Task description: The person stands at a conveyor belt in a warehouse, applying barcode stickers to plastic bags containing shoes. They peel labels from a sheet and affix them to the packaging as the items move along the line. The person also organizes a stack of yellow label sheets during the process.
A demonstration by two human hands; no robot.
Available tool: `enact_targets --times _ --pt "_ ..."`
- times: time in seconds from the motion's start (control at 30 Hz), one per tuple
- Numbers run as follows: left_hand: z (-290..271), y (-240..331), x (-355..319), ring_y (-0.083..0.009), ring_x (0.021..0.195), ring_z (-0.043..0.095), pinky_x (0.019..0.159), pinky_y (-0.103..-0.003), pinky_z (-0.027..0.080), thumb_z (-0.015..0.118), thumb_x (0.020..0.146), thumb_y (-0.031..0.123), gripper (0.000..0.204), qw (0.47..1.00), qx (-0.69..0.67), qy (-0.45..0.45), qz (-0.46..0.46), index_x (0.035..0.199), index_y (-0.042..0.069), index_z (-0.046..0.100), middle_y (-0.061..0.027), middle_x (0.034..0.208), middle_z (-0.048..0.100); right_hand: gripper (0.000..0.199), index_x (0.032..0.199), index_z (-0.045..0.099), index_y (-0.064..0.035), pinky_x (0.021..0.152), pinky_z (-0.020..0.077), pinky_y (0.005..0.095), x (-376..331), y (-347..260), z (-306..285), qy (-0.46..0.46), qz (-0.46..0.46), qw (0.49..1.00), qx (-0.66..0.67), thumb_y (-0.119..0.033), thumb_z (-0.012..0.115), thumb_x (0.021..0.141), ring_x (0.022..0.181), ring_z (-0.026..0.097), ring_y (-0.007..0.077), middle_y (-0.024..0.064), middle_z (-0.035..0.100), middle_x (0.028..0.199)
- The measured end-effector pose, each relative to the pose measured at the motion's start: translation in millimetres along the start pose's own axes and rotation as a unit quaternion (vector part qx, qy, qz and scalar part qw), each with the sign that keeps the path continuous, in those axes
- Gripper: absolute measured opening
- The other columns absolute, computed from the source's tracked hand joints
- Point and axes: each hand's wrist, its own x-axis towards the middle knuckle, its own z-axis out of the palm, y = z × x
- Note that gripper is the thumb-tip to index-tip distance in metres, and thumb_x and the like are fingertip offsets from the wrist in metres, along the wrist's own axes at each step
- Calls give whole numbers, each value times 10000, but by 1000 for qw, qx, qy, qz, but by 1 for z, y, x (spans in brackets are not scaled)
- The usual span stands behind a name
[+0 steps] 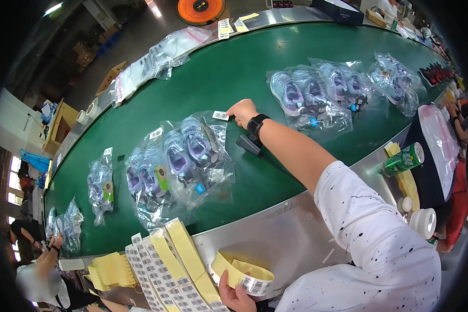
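My right hand [243, 113] reaches over the green belt, fingers bent together at the edge of a white barcode sticker [220, 115]. The sticker lies at the top corner of a transparent bag holding a pair of light blue and purple sneakers [188, 148]. Low in the view, my left hand [235, 295] pinches a looped yellow strip of barcode stickers [244, 273]. Left of that pair, another bagged pair of sneakers [143, 174] has a sticker near its top. A black handheld device [249, 144] sits just below my right wrist.
Several bagged pairs of sneakers [309, 96] lie to the right. Sticker sheets [166, 270] rest on the near metal edge [275, 229]. A green can [404, 158] stands at right. Plastic bags [161, 54] lie along the far edge, near an orange fan [200, 10]. Other people work at both ends.
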Motion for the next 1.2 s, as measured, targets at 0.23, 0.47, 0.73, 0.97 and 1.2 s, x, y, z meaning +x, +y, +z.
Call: enact_targets --times 0.23,0.47,0.73,0.97,1.2 --pt "18 23 -8 -267 1138 505 975 -347 406 487 903 22 458 995 89 -2 -33 1352 -35 421 -175 1290 500 203 769 673 51 798 535 452 26 15 -6 75 -118 966 -215 -136 705 698 916 637 438 280 661 890" --pt "24 -1 -2 -230 1093 547 933 -321 443 504 885 -37 484 999 -7 -38 28 1362 -21 419 -160 1257 534 225 838 692 -5 816 523 462 -1 -1 10 90 -190 902 -377 -209 712 746 922 640 415 257 662 944" --pt "12 -39 13 -104 1006 570 868 -256 482 597 903 19 479 992 23 -73 97 1363 27 461 -97 1185 581 478 913 627 77 772 507 445 51 -9 -50 4 -325 786 -526 -316 766 679 880 650 385 265 658 880" --pt "3 -36 -13 -68 756 572 686 -223 482 631 885 96 431 991 17 -37 126 1303 60 533 -78 935 650 205 900 588 23 796 464 351 49 -73 -183 -58 -475 764 -433 -85 650 738 871 594 245 116 607 864" --pt "14 -56 10 -73 687 551 631 -237 475 663 865 113 431 989 -28 -30 141 1279 63 553 -64 849 646 595 1335 455 23 1051 359 354 10 -20 -257 -29 -386 849 -358 -119 637 787 1211 487 261 170 496 1328"
